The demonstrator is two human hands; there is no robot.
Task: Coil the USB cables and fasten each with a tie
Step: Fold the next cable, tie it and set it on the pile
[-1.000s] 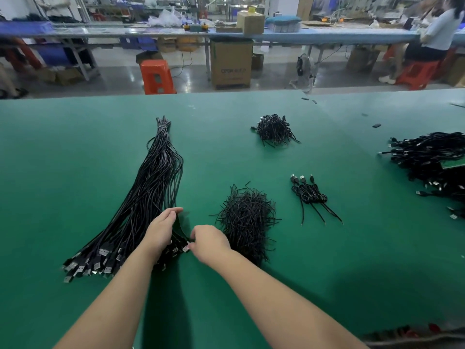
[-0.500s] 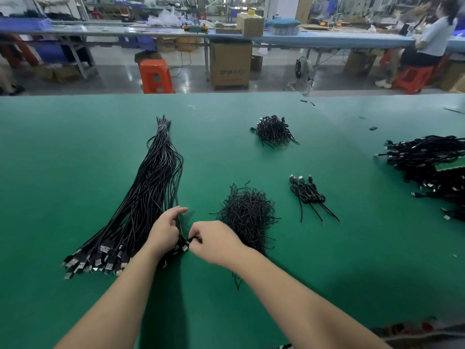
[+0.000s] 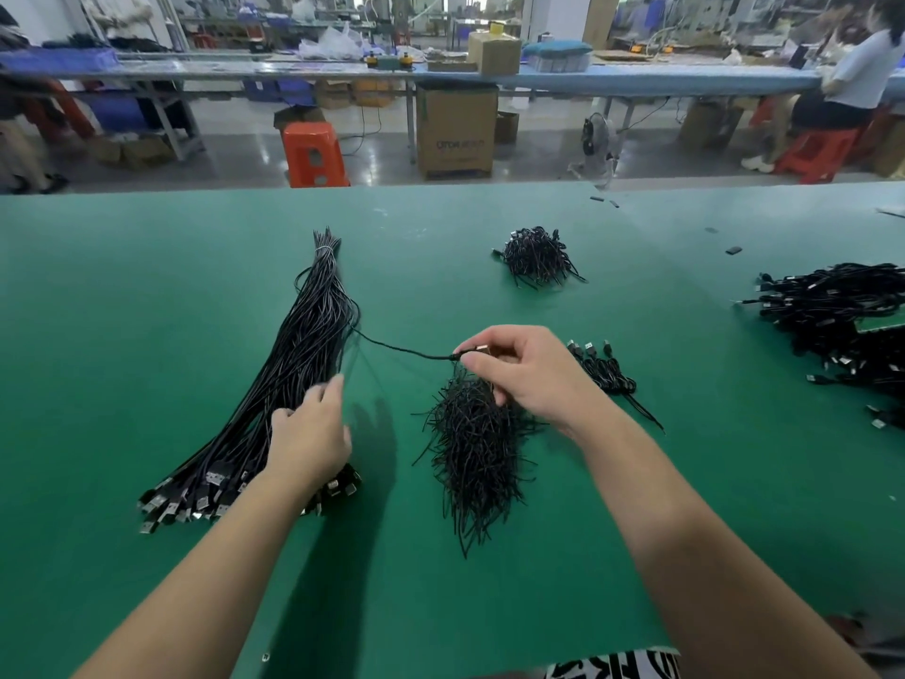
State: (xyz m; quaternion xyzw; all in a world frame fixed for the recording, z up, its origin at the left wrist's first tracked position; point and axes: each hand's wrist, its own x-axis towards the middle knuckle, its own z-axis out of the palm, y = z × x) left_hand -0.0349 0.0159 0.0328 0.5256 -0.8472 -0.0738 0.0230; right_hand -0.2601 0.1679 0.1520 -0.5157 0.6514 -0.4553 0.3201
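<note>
Your right hand (image 3: pixel 526 372) is pinching one USB cable (image 3: pixel 392 346) at its plug, above the tie pile (image 3: pixel 472 445); your left hand (image 3: pixel 311 433), fingers spread, is pressing the cable bundle (image 3: pixel 298 370) on the green surface (image 3: pixel 147 296); the cable is looking light and limp, so keep gripping at the stiff plug.

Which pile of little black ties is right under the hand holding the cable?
The big pile of short black ties in the middle, just below the right hand. The smaller tie pile sits farther back, away from both hands.
</note>
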